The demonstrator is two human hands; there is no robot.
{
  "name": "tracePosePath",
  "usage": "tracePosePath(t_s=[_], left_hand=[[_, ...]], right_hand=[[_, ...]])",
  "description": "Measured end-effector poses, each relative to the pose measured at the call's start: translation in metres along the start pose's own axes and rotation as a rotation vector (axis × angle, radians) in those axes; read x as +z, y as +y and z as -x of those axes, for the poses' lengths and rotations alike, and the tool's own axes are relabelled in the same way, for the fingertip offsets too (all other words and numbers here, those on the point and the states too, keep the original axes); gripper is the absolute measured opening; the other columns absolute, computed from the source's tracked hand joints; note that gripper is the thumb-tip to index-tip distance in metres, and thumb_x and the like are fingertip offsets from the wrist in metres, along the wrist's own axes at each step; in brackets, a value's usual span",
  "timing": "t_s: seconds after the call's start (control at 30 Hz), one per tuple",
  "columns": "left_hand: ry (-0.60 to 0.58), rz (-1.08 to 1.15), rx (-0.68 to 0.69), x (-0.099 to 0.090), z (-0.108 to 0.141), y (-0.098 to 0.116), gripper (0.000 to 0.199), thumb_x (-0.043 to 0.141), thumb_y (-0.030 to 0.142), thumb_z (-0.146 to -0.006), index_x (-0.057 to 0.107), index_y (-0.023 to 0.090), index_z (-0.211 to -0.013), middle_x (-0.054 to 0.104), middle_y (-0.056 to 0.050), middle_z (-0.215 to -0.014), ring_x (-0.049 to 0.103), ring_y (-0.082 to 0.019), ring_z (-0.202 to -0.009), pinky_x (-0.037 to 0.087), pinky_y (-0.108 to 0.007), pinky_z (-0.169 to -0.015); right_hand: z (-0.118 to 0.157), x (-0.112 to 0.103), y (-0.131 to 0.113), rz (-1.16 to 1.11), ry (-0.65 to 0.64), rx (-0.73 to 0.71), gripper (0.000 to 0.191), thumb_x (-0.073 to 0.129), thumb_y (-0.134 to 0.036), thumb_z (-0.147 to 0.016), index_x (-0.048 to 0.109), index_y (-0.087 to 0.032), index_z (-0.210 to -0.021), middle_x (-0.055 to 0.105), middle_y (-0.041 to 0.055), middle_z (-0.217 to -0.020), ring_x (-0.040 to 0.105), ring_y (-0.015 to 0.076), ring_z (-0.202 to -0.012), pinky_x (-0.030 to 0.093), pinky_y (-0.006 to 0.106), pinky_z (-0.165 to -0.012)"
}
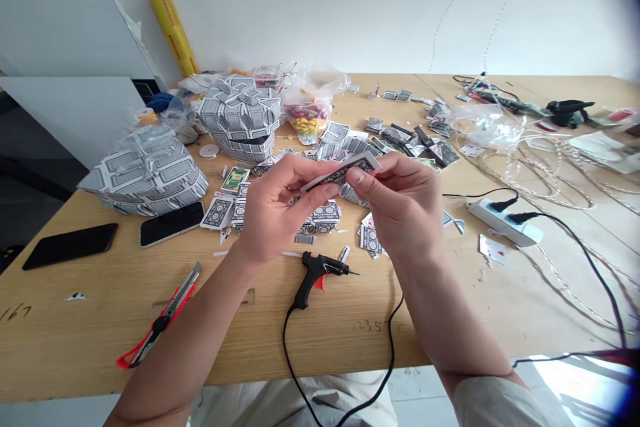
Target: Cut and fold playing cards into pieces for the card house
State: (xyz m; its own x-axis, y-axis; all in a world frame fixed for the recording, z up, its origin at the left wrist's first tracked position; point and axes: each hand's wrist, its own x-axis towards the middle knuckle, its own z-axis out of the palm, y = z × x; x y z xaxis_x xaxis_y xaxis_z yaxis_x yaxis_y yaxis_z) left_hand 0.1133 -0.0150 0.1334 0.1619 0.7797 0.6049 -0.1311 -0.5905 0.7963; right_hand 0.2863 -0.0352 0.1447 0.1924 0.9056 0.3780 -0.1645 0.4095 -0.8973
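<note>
A dark-patterned playing card (341, 172) with a pale border is held up over the middle of the table, tilted, between both hands. My left hand (283, 203) pinches its left end between thumb and fingers. At the card's right end, my right hand (400, 197) grips it, thumb on the patterned face. Beneath and behind the hands lie a folded-card piece (323, 217) and loose cards (218, 211), partly hidden by the fingers. A black glue gun (316, 275) with an orange trigger lies below the hands, nozzle pointing right.
Two woven card structures (240, 117) (150, 177) stand at the left, near two phones (173, 223) (70, 245). A red utility knife (163, 320) lies front left. On the right are a power strip (505, 221), coiled cord (545, 173) and plastic bags (487, 125). The glue gun's cable crosses the front edge.
</note>
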Motion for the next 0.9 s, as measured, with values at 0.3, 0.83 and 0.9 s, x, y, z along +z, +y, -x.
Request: tracePosePath(t_s=[0.3,0.83,0.9], left_hand=[[-0.077,-0.028,-0.124,-0.006,-0.003,0.004,0.036,0.086,0.035,-0.094,0.065,0.027,-0.122,0.078,0.002,-0.084,0.080,-0.017,-0.072,0.067,-0.030,-0.067],[-0.298,-0.158,-0.184,-0.014,-0.008,-0.001,0.030,0.069,0.046,-0.104,0.070,0.020,-0.090,0.071,-0.002,-0.079,0.065,-0.015,-0.073,0.053,-0.027,-0.065],[-0.279,-0.105,-0.198,-0.012,-0.008,-0.002,0.028,0.070,0.046,-0.103,0.070,0.021,-0.090,0.071,-0.002,-0.079,0.064,-0.016,-0.071,0.052,-0.028,-0.063]], right_hand=[[0.001,0.007,-0.003,-0.011,0.012,0.020,0.024,0.099,-0.029,-0.075,0.076,-0.025,-0.073,0.075,-0.0028,-0.072,0.072,0.0168,-0.068,0.065,0.035,-0.064],[-0.001,0.008,-0.002,0.019,0.025,0.098,0.030,0.100,-0.034,-0.071,0.073,-0.023,-0.070,0.070,-0.0026,-0.067,0.060,0.0117,-0.061,0.049,0.028,-0.055],[-0.001,0.008,-0.003,0.003,0.024,0.104,0.031,0.101,-0.035,-0.071,0.073,-0.023,-0.070,0.071,-0.0021,-0.068,0.061,0.0123,-0.061,0.050,0.028,-0.056]])
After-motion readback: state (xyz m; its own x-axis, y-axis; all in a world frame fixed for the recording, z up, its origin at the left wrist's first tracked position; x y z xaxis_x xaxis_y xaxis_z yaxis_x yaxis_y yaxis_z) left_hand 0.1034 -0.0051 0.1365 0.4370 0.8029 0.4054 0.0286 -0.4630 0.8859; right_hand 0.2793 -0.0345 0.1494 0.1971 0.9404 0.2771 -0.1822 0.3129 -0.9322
